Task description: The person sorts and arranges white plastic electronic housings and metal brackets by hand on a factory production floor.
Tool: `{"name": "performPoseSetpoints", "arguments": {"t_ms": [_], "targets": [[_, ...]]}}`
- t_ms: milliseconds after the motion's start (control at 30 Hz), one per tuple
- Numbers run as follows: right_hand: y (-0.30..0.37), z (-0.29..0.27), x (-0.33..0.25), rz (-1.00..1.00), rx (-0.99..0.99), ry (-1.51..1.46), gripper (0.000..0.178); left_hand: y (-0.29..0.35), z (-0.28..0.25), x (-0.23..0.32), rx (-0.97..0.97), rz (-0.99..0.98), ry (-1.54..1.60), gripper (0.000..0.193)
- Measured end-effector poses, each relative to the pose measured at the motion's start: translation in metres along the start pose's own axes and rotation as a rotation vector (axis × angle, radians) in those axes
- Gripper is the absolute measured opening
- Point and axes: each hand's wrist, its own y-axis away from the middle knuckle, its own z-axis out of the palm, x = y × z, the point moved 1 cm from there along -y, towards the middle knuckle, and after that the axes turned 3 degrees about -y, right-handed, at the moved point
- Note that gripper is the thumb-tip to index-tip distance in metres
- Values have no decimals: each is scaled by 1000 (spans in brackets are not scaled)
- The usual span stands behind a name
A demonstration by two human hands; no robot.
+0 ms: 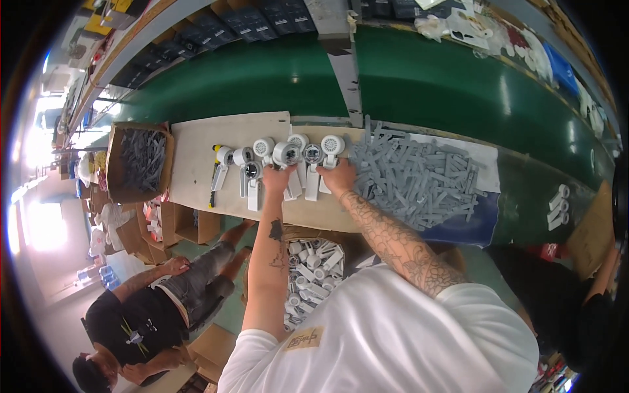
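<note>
A row of white round-headed handheld units (263, 146), which look like small fans or lamps with flat handles, lies on the pale work surface (196, 141). My left hand (280, 178) is closed round the neck of one such unit (286, 154), whose round head faces up. To its right, my right hand (339, 177) grips another unit (333, 144) just below its vented head. Between the hands lies a unit with a dark, clear-fronted head (312, 153). My fingertips are partly hidden by the units.
Grey plastic strips (419, 180) are heaped at the right. A carton (168, 164) at the left holds darker strips. Near it lies a yellow-and-black screwdriver (217, 154). Below my arms, a box of white units (313, 272) stands at the table edge. Another person (157, 308) is at lower left.
</note>
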Motion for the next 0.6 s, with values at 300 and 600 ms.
{"name": "performPoseSetpoints", "arguments": {"t_ms": [300, 600], "targets": [[-3, 18, -6, 36, -84, -493, 59, 7, 9, 0, -301, -141, 589, 49], [24, 20, -14, -95, -170, -598, 80, 23, 11, -39, -522, -88, 1010, 29]]}}
